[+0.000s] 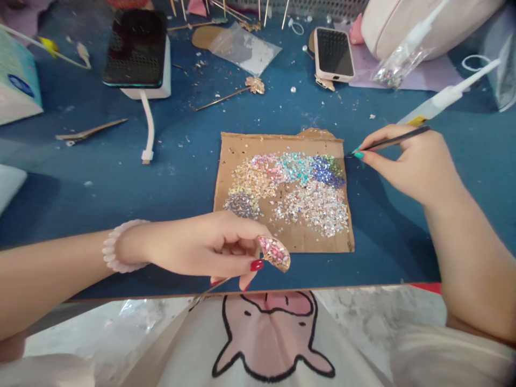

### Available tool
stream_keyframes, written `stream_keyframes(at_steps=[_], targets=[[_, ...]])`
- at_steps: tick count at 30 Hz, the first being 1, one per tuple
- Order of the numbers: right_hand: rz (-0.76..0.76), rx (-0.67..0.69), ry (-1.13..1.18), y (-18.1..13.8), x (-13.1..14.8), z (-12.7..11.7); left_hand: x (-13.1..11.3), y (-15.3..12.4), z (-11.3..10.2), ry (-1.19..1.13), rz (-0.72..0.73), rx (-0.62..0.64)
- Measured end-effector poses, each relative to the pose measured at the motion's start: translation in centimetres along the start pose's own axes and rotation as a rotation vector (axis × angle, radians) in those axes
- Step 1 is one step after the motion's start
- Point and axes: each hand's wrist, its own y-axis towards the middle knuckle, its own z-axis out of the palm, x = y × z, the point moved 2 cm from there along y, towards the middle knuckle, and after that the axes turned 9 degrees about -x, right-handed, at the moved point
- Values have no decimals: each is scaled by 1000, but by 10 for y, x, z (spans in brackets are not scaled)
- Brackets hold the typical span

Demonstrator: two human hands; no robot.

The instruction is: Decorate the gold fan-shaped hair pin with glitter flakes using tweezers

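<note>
Pinched in my left hand (217,244) is a gold hairpin (274,253) with a fan-shaped head covered in pink and white chips; its thin stem runs down to the left. My right hand (411,161) grips a slim dark pen-like tool (393,141), its tip near the right edge of a cardboard sheet (278,241). Heaps of small shiny chips (298,166) lie on the cardboard, sorted by colour: yellow, pink, turquoise, blue, green, grey and whitish. The left hand covers part of the cardboard's lower left.
A black phone (136,48) on a white block with a cable, tweezers (92,130) and a tissue pack (18,80) are on the left. Behind the cardboard lies another hairpin (253,86). A pink phone (334,54) and a white-nozzled glue tube (439,102) stand to the right.
</note>
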Motion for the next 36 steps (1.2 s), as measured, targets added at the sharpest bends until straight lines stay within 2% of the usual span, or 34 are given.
stream_keyframes(at_steps=[6, 12, 19, 27, 36], targets=[[-106, -79, 113, -4, 11, 1, 1, -1, 0, -1, 14, 12], [-84, -102, 198, -6, 17, 8, 1, -1, -1, -3, 20, 13], [6, -56, 433, -15, 23, 12, 3, 0, -1, -43, -9, -13], [-169, 58, 501, -20, 33, 13, 3, 1, 4, -158, -53, -89], [-247, 185, 498, -25, 39, 11, 2, 1, 5, -160, -59, -120]])
